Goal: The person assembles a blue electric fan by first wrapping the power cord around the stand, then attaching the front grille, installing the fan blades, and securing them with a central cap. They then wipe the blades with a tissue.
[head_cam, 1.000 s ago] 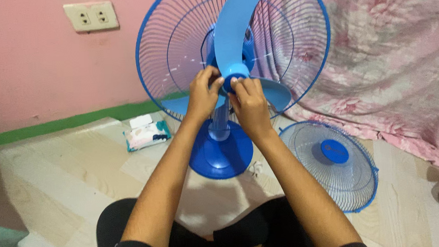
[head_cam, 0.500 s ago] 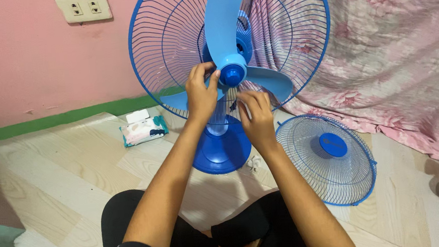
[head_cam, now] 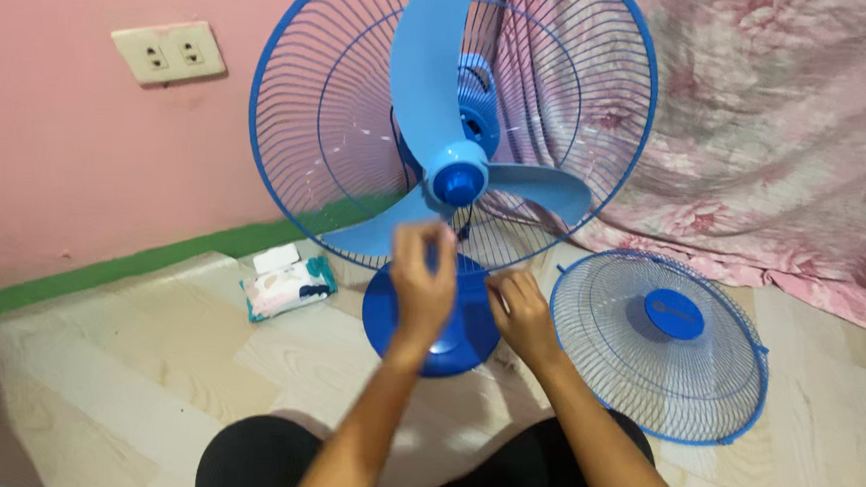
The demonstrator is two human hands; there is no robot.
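Note:
A blue stand fan stands on the floor in front of me, its three-bladed light-blue propeller (head_cam: 429, 76) mounted on the hub cap (head_cam: 458, 182) inside the open rear grille (head_cam: 328, 130). My left hand (head_cam: 423, 285) hangs below the hub, in front of the round blue base (head_cam: 382, 310), fingers loosely curled and holding nothing I can see. My right hand (head_cam: 524, 313) is lower, beside the base, fingers bent. The detached front grille (head_cam: 656, 360) lies flat on the floor to the right of it.
A pack of wet wipes (head_cam: 287, 284) lies on the wood-look floor by the pink wall. A wall socket (head_cam: 168, 52) is up left. A floral pink cloth (head_cam: 782, 126) hangs at the right. My black-clad knees (head_cam: 257, 470) are at the bottom.
Both hands have left the fan hub and dropped toward the base. The blade sits free on the hub.

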